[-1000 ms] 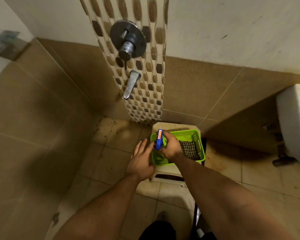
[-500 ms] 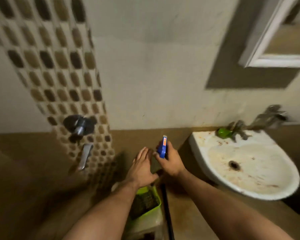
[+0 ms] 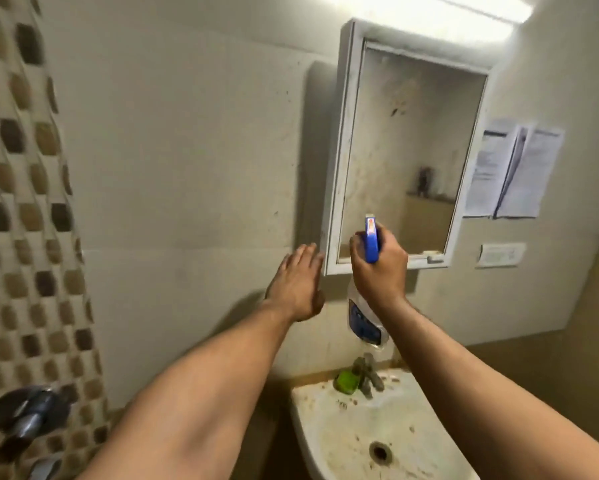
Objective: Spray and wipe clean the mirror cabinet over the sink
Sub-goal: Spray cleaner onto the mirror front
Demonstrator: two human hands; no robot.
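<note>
**Spray step about to begin**

Our left hand (image 3: 296, 282) is open, fingers straight, holding nothing, near the lower corner of the cabinet (image 3: 409, 150). Our right hand (image 3: 377, 268) grips the bottle (image 3: 364, 317) at its neck, aimed at the cabinet above the sink (image 3: 329, 431). Next, we judge, comes a squeeze.

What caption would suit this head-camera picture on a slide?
Right hand holds a spray bottle up to the smudged mirror cabinet above the sink, left hand open alongside.
</note>
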